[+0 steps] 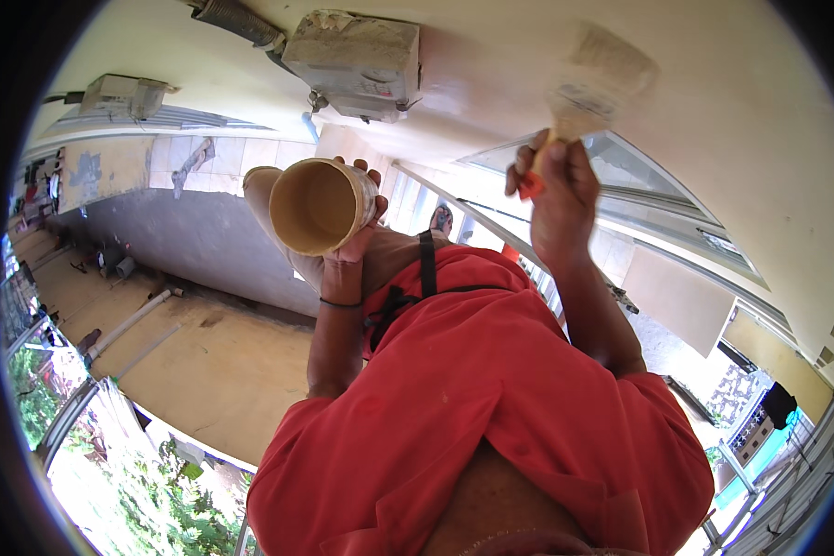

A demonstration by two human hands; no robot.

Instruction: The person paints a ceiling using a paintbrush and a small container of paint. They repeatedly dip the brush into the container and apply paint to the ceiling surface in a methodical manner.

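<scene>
My left hand [369,218] is wrapped round a round paint tub [317,206], tilted so that its mouth shows. The inside of the tub is coated in cream colour; how much paint lies in it I cannot tell. Up at the right, my right hand [565,190] grips the handle of a wide paintbrush [588,93]. Its bristles are smeared by motion and lie against or very close to the cream wall [741,111]. A small orange-red patch shows by the handle under my fingers.
A dusty meter box [354,65] with a conduit is fixed to the wall, and a smaller box [123,95] sits farther left. A window [635,176] lies just below the brush. A pale rail [473,213] runs near my legs. Pipes [134,324] and plants [171,500] are at lower left.
</scene>
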